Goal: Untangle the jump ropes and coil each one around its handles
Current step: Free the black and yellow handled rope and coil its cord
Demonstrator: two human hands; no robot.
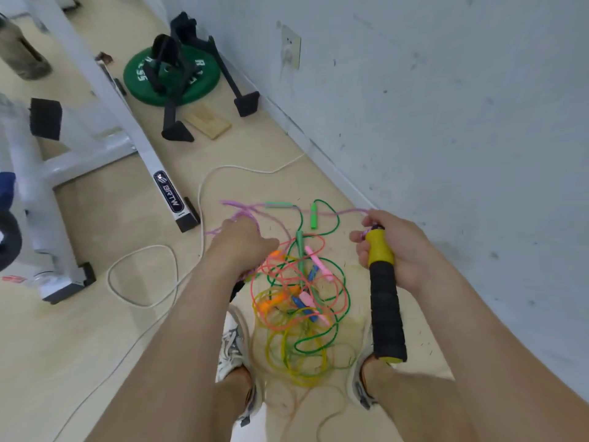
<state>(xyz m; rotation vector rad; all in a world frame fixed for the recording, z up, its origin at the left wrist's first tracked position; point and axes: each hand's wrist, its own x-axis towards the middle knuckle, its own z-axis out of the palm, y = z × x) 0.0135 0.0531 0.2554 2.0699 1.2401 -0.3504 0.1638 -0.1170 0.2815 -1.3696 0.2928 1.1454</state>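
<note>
On the pale floor, between the two feet: loose tangle [299, 301] of thin green, coral and yellow plastic jump ropes, with small green, pink, blue and orange handles mixed in; not yet sorted.
Above the heap: thin purple plastic jump rope [345, 213], stretched from one hand across to the other.
Right hand [393, 250]: closed around a long yellow-and-black foam-gripped handle [386, 301], fingers curled on the yellow top section, black grip hanging down towards the foot.
Left hand [242, 242]: closed, fingers curled over a bunch of purple loops; dark piece below the wrist, possibly the matching handle, too hidden to tell.
Step in hand: by the look of it, freeing the purple rope from the heap and gathering its slack; coiling apparently not begun.
Next move: probably calls for bringing both handles together, then winding the slack round them under light tension, without snagging the green rope beneath.
Nearby: thin white cable [143, 275] looping on the floor, round green weight plate [191, 87], white metal frame [127, 122], grey wall [446, 122] at right.
</note>
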